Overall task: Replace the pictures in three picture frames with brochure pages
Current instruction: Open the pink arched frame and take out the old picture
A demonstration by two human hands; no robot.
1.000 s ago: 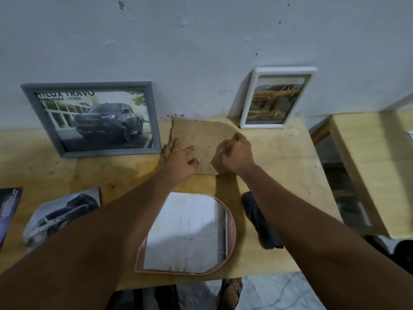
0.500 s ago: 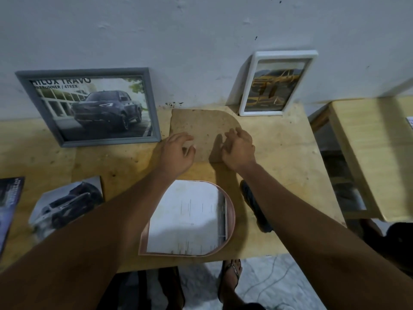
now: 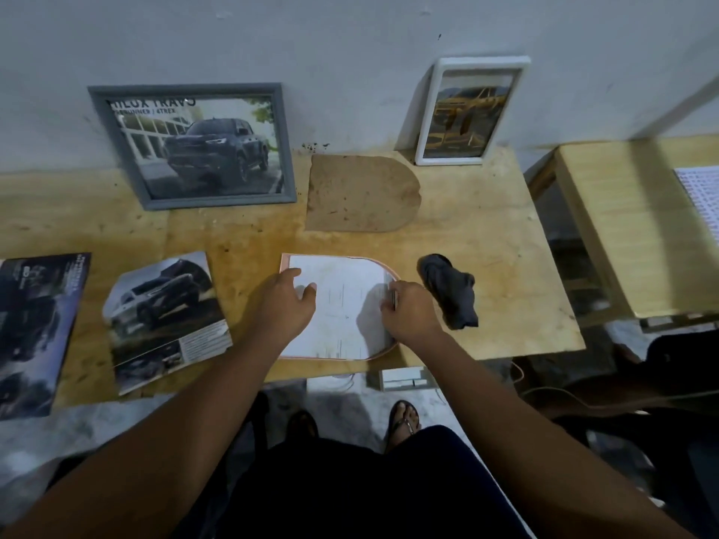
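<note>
Before you, the arched frame (image 3: 330, 256) lies near the table's (image 3: 486, 235) front edge: backing board (image 3: 362, 198) behind it, brochure page (image 3: 167, 320) left, cloth (image 3: 451, 291) right. A wide frame (image 3: 194, 145) and a tall frame (image 3: 470, 110) lean on the wall (image 3: 350, 52).

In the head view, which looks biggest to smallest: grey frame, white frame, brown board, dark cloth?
1. grey frame
2. white frame and brown board: too alike to rank
3. dark cloth
</note>
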